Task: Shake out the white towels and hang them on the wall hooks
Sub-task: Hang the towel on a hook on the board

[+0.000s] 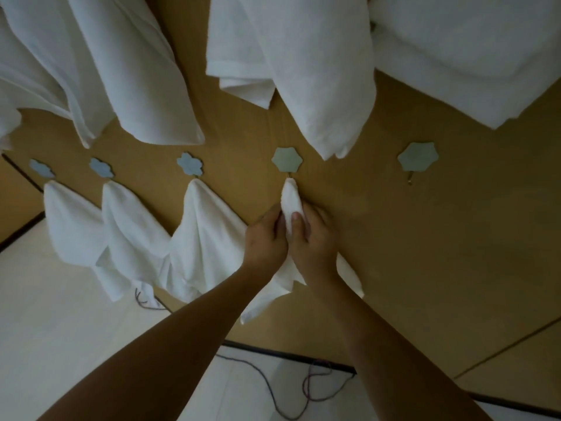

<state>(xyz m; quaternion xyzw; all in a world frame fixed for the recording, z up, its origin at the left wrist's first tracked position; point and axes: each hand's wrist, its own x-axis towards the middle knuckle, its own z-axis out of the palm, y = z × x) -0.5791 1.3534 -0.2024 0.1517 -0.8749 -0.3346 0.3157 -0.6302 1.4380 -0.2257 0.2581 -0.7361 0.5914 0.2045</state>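
Head view is showing the left hand (265, 235) and the right hand (314, 238) pressing together against a brown wall (425, 238), both curling their fingers around one white towel (292, 202). The right thumb is lying across the front of the cloth, and the left fingers are wrapping it from the other side. The towel's gathered top is reaching up to the small hook under the fourth flower-shaped hook plate (287, 159), while its loose end is hanging down below the wrists. To the left, three more white towels (200, 238) are hanging from their own hook plates, draping side by side and touching at the lower edges. To the right, a fifth hook plate (418, 157) is carrying nothing. Above, larger white towels (318, 71) are hanging along an upper row. Below, thin cables (303, 387) are lying on the pale floor.
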